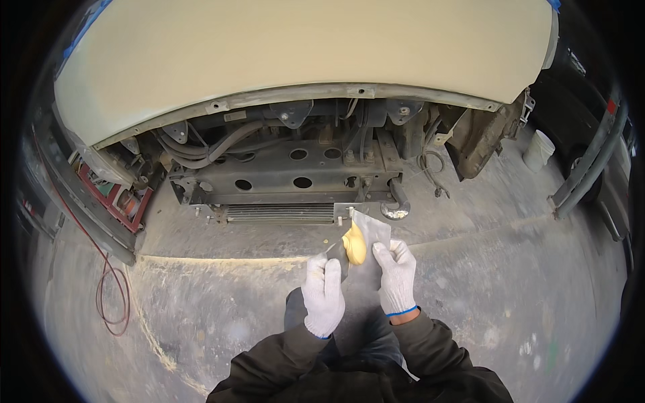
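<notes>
In white knit gloves, both my hands are raised in front of my legs. My right hand [398,277] is closed on the edge of a flat grey mixing board [377,232], thumb on its face. A thick lump of yellow putty [355,247] clings to the board's left side. My left hand [323,294], its fingers pinched together, grips a thin grey spreader [333,248] close to the putty. Most of the spreader is hidden by the fingers and its small size, and whether its blade touches the putty is unclear.
A cream-coloured car panel [309,54] spans the view ahead, with an exposed dark metal front frame [269,191] beneath it. At left are a red cart [111,195], grey posts and a red hose [113,302]. A white bucket [539,150] and another post [591,154] stand at right.
</notes>
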`<state>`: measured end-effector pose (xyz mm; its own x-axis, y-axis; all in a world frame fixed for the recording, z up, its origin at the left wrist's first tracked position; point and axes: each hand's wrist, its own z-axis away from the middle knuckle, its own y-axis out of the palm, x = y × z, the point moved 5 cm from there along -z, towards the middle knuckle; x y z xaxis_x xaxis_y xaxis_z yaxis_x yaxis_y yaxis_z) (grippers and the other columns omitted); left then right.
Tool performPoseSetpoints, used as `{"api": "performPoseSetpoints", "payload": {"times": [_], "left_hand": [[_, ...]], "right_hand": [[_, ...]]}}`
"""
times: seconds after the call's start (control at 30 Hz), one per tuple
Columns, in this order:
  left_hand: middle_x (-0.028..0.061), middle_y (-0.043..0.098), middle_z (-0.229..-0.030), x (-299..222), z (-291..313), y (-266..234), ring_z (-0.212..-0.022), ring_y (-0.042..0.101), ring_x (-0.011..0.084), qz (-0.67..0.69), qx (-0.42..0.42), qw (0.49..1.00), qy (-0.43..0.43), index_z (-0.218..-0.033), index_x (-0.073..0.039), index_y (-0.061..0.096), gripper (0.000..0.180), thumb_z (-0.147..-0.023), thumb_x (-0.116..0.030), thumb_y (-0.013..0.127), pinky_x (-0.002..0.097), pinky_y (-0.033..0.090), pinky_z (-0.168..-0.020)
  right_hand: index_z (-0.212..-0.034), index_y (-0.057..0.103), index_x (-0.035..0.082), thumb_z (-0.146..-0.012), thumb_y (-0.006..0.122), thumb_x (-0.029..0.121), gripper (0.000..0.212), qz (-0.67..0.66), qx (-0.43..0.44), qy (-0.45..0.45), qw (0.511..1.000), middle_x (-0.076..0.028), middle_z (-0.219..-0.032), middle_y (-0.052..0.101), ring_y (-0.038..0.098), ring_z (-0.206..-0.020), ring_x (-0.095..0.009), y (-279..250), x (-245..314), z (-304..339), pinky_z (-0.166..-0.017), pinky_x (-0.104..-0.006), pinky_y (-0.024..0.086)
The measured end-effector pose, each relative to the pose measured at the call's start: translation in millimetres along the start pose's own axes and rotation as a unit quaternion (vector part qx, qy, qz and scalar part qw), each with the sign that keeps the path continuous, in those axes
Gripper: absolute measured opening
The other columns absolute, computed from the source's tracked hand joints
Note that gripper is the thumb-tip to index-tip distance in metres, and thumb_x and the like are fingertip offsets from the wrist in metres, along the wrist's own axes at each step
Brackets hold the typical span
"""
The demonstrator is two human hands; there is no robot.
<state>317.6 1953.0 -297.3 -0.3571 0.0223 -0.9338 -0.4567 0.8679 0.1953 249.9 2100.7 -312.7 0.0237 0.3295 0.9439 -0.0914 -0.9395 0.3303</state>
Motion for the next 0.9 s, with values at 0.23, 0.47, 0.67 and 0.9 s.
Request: {"api": "performPoseSetpoints", "payload": {"times": [0.23,0.47,0.67,0.9], "left_hand": [[0.0135,0.058,-0.064,-9.9,18.3,-2.9,-0.053,0.061,0.0278,-0.205,0.063,0.967,0.138,-0.098,-0.003,0.061,0.012,-0.102,-0.013,0.066,0.0389,0.046,-0.052],[0.0104,0.057,-0.066,-20.1,-2.9,-19.6,-0.057,0.057,0.0183,-0.169,0.051,0.98,0.095,-0.1,-0.001,0.062,0.015,-0.104,-0.015,0.063,0.0349,0.048,-0.057],[0.0011,0.059,-0.074,-29.8,-33.4,-26.5,-0.07,0.05,0.0056,-0.074,-0.009,0.994,0.083,-0.102,0.001,0.065,0.015,-0.105,-0.014,0.063,0.0273,0.045,-0.063],[-0.0003,0.058,-0.078,-26.1,-51.4,-43.4,-0.074,0.048,0.0052,-0.032,-0.033,0.997,0.055,-0.1,0.001,0.066,0.014,-0.104,-0.012,0.063,0.0256,0.044,-0.066]], "right_hand": [[-0.105,0.07,0.003,-0.102,0.067,0.011,0.009,-0.075,-0.04,0.008,0.996,0.001,-0.095,0.071,0.061,-0.082,-0.006,11.4,7.8,-2.1,-0.075,-0.025,0.05],[-0.119,0.061,0.002,-0.1,0.071,0.011,0.023,-0.023,0.03,-0.21,0.977,0.0,-0.1,0.065,0.056,-0.083,-0.004,10.1,84.2,-16.8,-0.075,-0.0219,0.046],[-0.13,0.068,-0.003,-0.1,0.07,0.013,0.033,0.108,0.252,-0.106,0.956,-0.002,-0.096,0.071,0.061,-0.08,-0.006,6.9,87.9,0.0,-0.073,-0.0231,0.05],[-0.131,0.072,0.007,-0.099,0.067,0.009,0.033,0.37,0.362,-0.115,0.848,-0.01,-0.102,0.077,0.07,-0.087,-0.018,6.0,99.1,-8.2,-0.083,-0.0319,0.056]]}}
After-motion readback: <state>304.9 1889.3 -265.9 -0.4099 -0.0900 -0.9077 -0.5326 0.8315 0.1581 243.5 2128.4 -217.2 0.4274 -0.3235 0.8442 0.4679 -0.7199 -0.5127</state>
